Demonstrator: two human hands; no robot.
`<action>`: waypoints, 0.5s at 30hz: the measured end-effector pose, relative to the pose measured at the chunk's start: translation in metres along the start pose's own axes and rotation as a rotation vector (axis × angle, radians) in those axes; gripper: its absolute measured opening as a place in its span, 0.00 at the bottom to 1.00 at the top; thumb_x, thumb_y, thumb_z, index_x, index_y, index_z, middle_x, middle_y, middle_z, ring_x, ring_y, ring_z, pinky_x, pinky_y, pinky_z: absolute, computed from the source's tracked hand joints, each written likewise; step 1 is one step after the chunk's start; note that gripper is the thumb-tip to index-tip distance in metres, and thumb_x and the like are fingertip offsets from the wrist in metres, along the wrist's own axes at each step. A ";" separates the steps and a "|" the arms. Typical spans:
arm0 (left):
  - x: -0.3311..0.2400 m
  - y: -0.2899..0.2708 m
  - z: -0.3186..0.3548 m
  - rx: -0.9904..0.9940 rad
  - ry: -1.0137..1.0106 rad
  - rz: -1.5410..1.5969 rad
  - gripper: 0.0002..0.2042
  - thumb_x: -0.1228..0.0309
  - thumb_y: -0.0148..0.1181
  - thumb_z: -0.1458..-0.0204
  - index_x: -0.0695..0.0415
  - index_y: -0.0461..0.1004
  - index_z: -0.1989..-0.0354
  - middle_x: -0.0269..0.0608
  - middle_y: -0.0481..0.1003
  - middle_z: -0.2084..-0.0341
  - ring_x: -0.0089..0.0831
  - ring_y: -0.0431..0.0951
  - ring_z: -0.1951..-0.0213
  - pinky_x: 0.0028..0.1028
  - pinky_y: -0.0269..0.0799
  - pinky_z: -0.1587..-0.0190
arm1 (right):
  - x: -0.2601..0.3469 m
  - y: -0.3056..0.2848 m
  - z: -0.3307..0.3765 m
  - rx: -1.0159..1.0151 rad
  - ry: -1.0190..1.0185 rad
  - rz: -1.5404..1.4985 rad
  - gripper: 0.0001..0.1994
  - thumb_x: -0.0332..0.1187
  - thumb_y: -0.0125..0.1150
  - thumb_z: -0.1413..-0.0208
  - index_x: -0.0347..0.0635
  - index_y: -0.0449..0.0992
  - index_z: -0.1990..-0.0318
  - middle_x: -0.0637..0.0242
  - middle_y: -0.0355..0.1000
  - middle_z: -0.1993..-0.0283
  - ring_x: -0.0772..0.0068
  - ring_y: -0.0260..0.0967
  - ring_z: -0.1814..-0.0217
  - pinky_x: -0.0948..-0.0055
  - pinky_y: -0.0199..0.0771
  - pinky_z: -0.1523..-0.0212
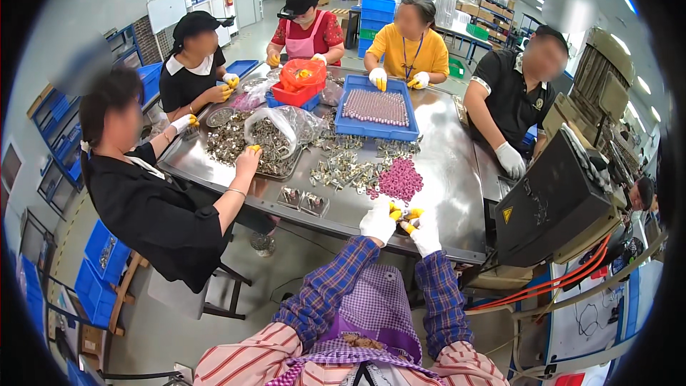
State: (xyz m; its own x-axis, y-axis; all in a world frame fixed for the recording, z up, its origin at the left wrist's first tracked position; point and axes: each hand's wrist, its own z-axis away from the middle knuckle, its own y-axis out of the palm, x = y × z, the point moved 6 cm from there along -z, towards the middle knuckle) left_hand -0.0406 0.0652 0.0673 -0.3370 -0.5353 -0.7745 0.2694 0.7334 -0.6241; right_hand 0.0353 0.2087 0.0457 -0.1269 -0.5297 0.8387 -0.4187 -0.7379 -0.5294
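My left hand (379,220) and my right hand (425,232), both in white gloves with yellow fingertips, meet at the near edge of the steel table (446,171). Their fingertips pinch together around something small that I cannot make out. Just beyond them lies a heap of small pink rings (399,180) and a scatter of metal brackets (341,170). Two small metal parts (304,201) rest to the left of my hands.
A blue tray of pink-tipped pieces (376,109) sits mid-table, with a red bin (298,84) and clear bags of metal parts (275,136) beyond. Several other people sit around the table. A black machine (554,200) stands at my right; blue crates (107,257) are on the floor at left.
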 end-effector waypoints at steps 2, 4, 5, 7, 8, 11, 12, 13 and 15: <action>-0.004 0.000 -0.008 0.058 0.071 -0.043 0.12 0.62 0.54 0.48 0.56 0.74 0.62 0.46 0.77 0.64 0.46 0.77 0.64 0.37 0.72 0.60 | -0.011 0.001 0.001 -0.021 0.047 -0.077 0.13 0.29 0.66 0.53 0.30 0.76 0.61 0.63 0.73 0.73 0.71 0.66 0.82 0.77 0.68 0.78; -0.009 0.000 -0.014 0.112 0.142 -0.088 0.12 0.61 0.53 0.47 0.56 0.74 0.63 0.47 0.77 0.64 0.48 0.77 0.64 0.38 0.72 0.60 | -0.020 0.001 0.000 -0.040 0.091 -0.156 0.14 0.30 0.67 0.53 0.29 0.76 0.62 0.63 0.73 0.72 0.72 0.65 0.84 0.77 0.67 0.81; -0.012 -0.002 -0.013 0.114 0.144 -0.093 0.12 0.61 0.53 0.47 0.56 0.74 0.63 0.47 0.77 0.64 0.48 0.77 0.64 0.38 0.72 0.60 | -0.022 0.001 0.000 -0.042 0.092 -0.161 0.14 0.30 0.67 0.53 0.29 0.76 0.62 0.63 0.73 0.72 0.72 0.65 0.84 0.77 0.67 0.81; -0.024 -0.005 -0.008 0.126 0.232 -0.224 0.12 0.60 0.53 0.48 0.56 0.74 0.64 0.47 0.77 0.65 0.47 0.77 0.65 0.38 0.71 0.61 | -0.025 0.000 0.000 -0.028 0.080 -0.221 0.14 0.30 0.68 0.54 0.30 0.76 0.62 0.63 0.74 0.70 0.71 0.67 0.81 0.77 0.69 0.77; -0.030 -0.005 -0.004 0.134 0.276 -0.288 0.12 0.60 0.53 0.49 0.56 0.74 0.65 0.47 0.77 0.65 0.46 0.77 0.65 0.37 0.71 0.61 | -0.027 0.000 0.000 -0.020 0.076 -0.249 0.13 0.30 0.68 0.54 0.30 0.76 0.62 0.62 0.75 0.69 0.71 0.68 0.79 0.77 0.70 0.76; -0.031 -0.004 -0.003 0.125 0.340 -0.362 0.12 0.60 0.54 0.50 0.56 0.74 0.66 0.46 0.77 0.66 0.46 0.77 0.66 0.37 0.71 0.62 | -0.023 0.000 0.001 0.003 0.049 -0.244 0.14 0.30 0.68 0.55 0.32 0.77 0.62 0.62 0.75 0.67 0.70 0.70 0.75 0.77 0.72 0.71; -0.030 -0.004 -0.003 0.107 0.361 -0.373 0.12 0.60 0.54 0.50 0.56 0.74 0.66 0.45 0.77 0.67 0.45 0.77 0.67 0.37 0.71 0.63 | -0.020 0.000 0.001 0.018 0.024 -0.210 0.14 0.30 0.68 0.55 0.32 0.77 0.61 0.62 0.75 0.66 0.70 0.71 0.72 0.77 0.73 0.68; -0.029 -0.004 -0.002 0.090 0.383 -0.382 0.12 0.60 0.54 0.51 0.55 0.74 0.67 0.44 0.77 0.68 0.45 0.77 0.67 0.37 0.71 0.63 | -0.016 0.000 0.002 0.035 0.000 -0.176 0.14 0.30 0.69 0.55 0.33 0.77 0.61 0.61 0.75 0.65 0.70 0.72 0.70 0.77 0.73 0.66; -0.025 0.000 -0.002 0.074 0.398 -0.391 0.11 0.61 0.54 0.51 0.55 0.75 0.68 0.44 0.76 0.68 0.45 0.76 0.68 0.36 0.71 0.64 | -0.010 -0.002 0.005 0.056 -0.020 -0.142 0.14 0.30 0.69 0.55 0.34 0.77 0.60 0.61 0.76 0.63 0.69 0.72 0.67 0.77 0.74 0.63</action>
State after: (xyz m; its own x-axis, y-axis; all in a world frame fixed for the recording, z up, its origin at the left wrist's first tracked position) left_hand -0.0335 0.0795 0.0868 -0.7351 -0.5514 -0.3943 0.1140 0.4729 -0.8737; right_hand 0.0420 0.2136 0.0384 -0.0516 -0.4266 0.9030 -0.3805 -0.8276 -0.4127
